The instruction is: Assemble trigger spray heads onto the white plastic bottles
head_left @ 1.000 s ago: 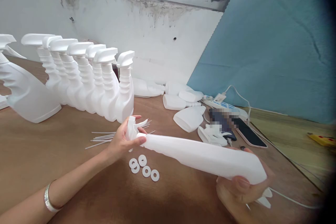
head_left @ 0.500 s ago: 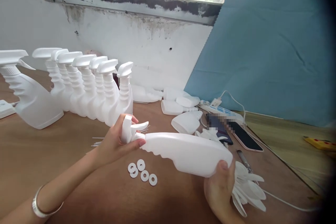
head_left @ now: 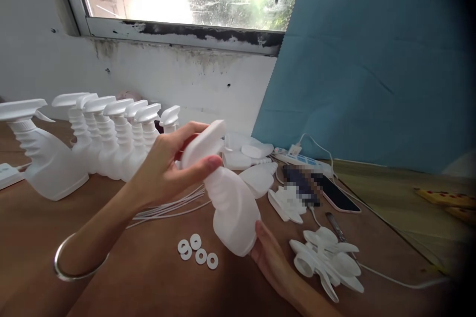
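A white spray bottle (head_left: 232, 208) is held nearly upright above the brown table (head_left: 44, 237). My left hand (head_left: 167, 168) is closed around its trigger head (head_left: 203, 144) at the neck. My right hand (head_left: 269, 257) supports the bottle's base from below, fingers against its bottom edge. Several white washers (head_left: 197, 252) lie on the table just left of the bottle. Thin white dip tubes (head_left: 171, 208) lie behind my left wrist.
A row of several finished spray bottles (head_left: 111, 133) stands at the left along the wall. Empty bottles (head_left: 245, 151) lie at the back. Loose trigger heads (head_left: 327, 262) sit at the right, near two phones (head_left: 334, 193), a power strip (head_left: 305, 161) and a white cable (head_left: 394, 282).
The bottle swung from lying sideways to nearly upright. My left hand rose with the trigger head, and my right hand moved in under the base. The camera tilted up toward the window.
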A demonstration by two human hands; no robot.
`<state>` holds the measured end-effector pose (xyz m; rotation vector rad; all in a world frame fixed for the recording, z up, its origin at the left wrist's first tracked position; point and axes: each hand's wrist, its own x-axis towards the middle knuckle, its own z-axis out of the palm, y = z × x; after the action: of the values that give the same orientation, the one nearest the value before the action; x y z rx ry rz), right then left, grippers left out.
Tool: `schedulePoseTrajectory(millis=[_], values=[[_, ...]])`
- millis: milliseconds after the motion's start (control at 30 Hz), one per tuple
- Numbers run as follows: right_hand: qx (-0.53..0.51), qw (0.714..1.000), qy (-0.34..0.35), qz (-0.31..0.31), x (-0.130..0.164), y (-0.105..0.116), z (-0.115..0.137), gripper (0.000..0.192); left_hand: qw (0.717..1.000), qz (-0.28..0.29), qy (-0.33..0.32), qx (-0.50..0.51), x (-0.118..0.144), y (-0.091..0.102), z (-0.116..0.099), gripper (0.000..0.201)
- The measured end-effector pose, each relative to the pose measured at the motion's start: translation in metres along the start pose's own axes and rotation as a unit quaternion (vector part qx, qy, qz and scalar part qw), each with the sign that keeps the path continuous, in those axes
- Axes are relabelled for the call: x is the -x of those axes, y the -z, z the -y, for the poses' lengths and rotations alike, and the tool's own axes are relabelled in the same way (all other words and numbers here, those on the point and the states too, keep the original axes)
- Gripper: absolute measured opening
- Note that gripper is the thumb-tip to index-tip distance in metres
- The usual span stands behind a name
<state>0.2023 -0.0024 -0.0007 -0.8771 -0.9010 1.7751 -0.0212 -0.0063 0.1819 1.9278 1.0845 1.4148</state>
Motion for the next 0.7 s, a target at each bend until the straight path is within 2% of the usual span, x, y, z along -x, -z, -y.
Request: schedulePoseTrajectory(millis=[67, 167, 233, 300, 400, 567, 633, 700], values=[[-0.027, 0.999, -0.016, 0.031, 0.002, -0.004, 0.003, 0.044, 0.999, 0.012, -0.036, -0.001, -0.004, -0.016, -0.001, 0.041], [-0.037, 0.997, -0.035, 0.063, 0.003, -0.003, 0.003, 0.044, 0.999, -0.007, -0.010, 0.043, -0.008, -0.043, 0.001, 0.049], [-0.036, 0.996, -0.051, 0.069, 0.004, -0.001, 0.003, 0.042, 0.995, -0.013, 0.009, 0.103, -0.009, -0.058, 0.004, 0.039], [-0.043, 0.994, -0.070, 0.071, 0.004, 0.000, 0.003, 0.039, 0.991, -0.022, -0.002, 0.135, -0.010, -0.070, 0.006, 0.027], [-0.062, 0.990, -0.096, 0.088, 0.002, -0.001, 0.005, 0.040, 0.989, -0.037, -0.019, 0.142, -0.007, -0.084, 0.008, 0.020], [-0.084, 0.981, -0.107, 0.136, -0.003, 0.000, 0.008, 0.048, 0.991, 0.018, -0.033, 0.127, 0.003, -0.099, 0.011, 0.016], [-0.095, 0.979, -0.105, 0.149, -0.005, 0.002, 0.007, 0.049, 0.994, 0.004, -0.053, 0.092, 0.005, -0.104, 0.014, 0.015], [-0.104, 0.976, -0.101, 0.162, -0.006, 0.005, 0.006, 0.047, 0.996, -0.020, -0.061, 0.055, 0.007, -0.107, 0.017, 0.022]])
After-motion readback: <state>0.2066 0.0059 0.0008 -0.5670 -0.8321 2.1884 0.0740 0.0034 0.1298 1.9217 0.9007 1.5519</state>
